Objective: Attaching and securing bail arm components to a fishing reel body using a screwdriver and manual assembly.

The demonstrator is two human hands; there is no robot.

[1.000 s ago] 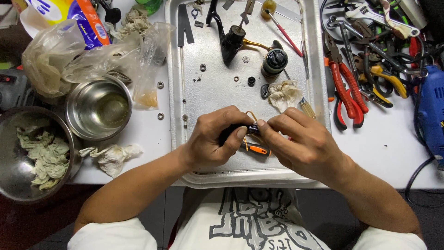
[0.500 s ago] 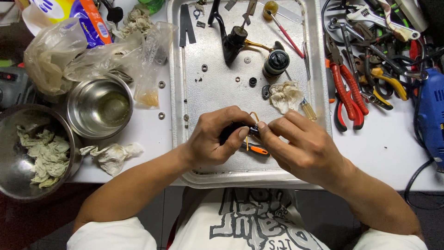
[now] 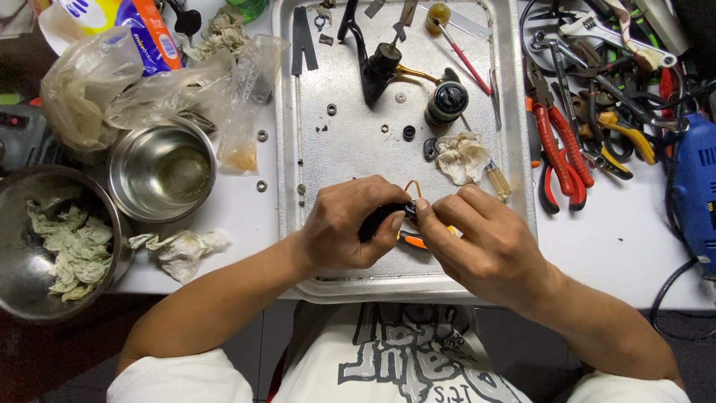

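My left hand (image 3: 347, 224) is closed around a small black part (image 3: 377, 218) over the near end of a metal tray (image 3: 350, 287). My right hand (image 3: 481, 239) pinches the tip of that same part, fingers meeting the left thumb. A thin orange wire loop (image 3: 412, 184) rises just above the fingers. An orange-handled tool (image 3: 412, 240) lies on the tray under my hands. Further up the tray sit a black reel body (image 3: 380, 67), a black round spool (image 3: 447, 101), a crumpled greasy tissue (image 3: 462, 157) and small washers and rings.
Left of the tray stand a steel bowl (image 3: 160, 172), a larger bowl with used tissues (image 3: 52, 239), a crumpled tissue (image 3: 183, 250) and plastic bags (image 3: 119, 82). To the right lie red-handled pliers (image 3: 556, 145), a heap of wrenches and tools (image 3: 611, 60) and a blue power tool (image 3: 693, 186).
Both hands stay at the same spot on the tray; the fingers shift only slightly on the small black part. Nothing else moved.
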